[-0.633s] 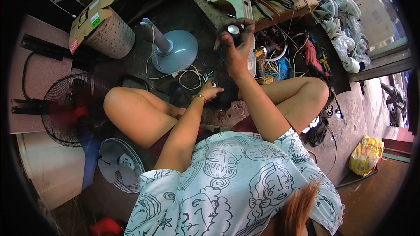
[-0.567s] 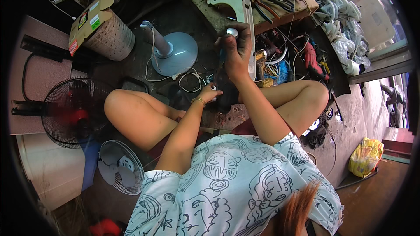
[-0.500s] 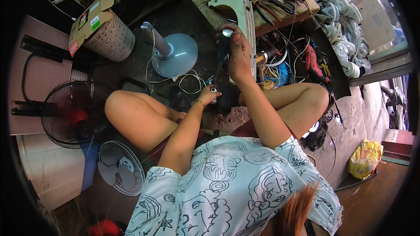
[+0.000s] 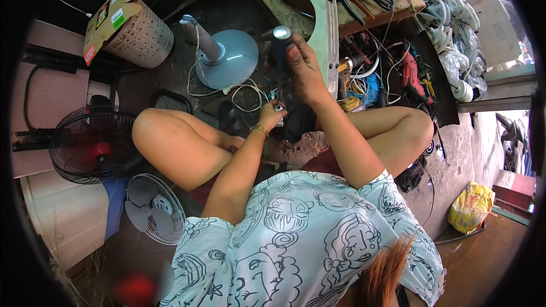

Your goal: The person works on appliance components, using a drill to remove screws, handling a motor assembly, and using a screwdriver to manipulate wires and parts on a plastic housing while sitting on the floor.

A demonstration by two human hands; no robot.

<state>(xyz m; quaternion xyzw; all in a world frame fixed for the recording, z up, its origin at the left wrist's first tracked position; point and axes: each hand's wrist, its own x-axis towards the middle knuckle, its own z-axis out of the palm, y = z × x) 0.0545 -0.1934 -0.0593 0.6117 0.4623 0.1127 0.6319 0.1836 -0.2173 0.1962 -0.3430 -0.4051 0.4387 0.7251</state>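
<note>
I sit cross-legged on the floor. My right hand (image 4: 301,71) is raised and gripped around a dark cylindrical tool with a shiny metal end (image 4: 280,42). My left hand (image 4: 272,115) is lower, fingers pinched on a small part with thin wires, just above a dark motor-like body (image 4: 297,122) between my knees. A white cable (image 4: 239,94) loops on the floor beside that hand.
A grey-blue fan base with its stem (image 4: 224,59) stands ahead. A black caged fan (image 4: 91,145) and a white fan (image 4: 153,207) lie to my left. A perforated basket (image 4: 139,37) sits far left. Tools, a drill (image 4: 348,82) and wires crowd the bench (image 4: 318,0) at right.
My right hand has lifted the dark tool a little higher and tilted it. My left hand has stayed at the small part.
</note>
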